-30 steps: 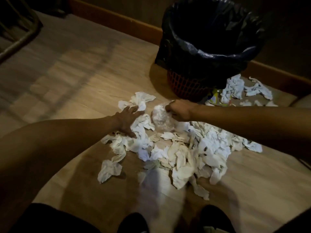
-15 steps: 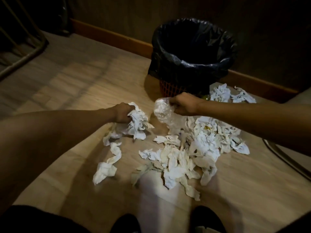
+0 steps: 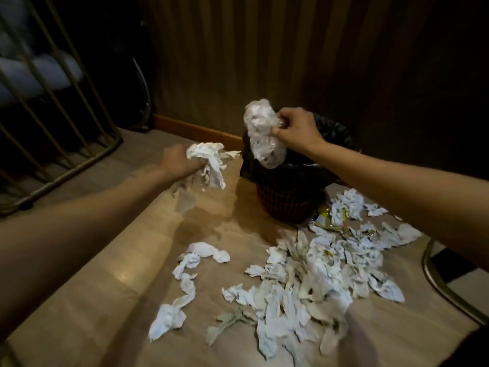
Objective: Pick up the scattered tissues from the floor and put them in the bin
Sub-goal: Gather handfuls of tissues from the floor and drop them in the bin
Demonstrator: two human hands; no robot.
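My left hand [image 3: 177, 162] is shut on a bunch of white tissues [image 3: 209, 162], held in the air just left of the bin [image 3: 288, 186]. That bin is a red mesh basket lined with a black bag. Above its rim, my right hand [image 3: 296, 131] grips a crumpled clear plastic bag [image 3: 263, 133] with tissue inside. A large heap of scattered tissues [image 3: 312, 276] lies on the wooden floor in front of the bin. A smaller trail of tissues [image 3: 185, 282] lies to the left of that heap.
A dark panelled wall with a wooden skirting board [image 3: 195, 129] runs behind the bin. A metal frame with bars [image 3: 60, 144] stands at the left. A curved metal chair leg [image 3: 444, 284] rests on the floor at the right. A yellow wrapper [image 3: 324, 219] lies beside the bin.
Both hands have risen from the floor toward the bin, the left lifting a bunch of tissues and the right lifting the plastic bag. The camera view has tilted up.
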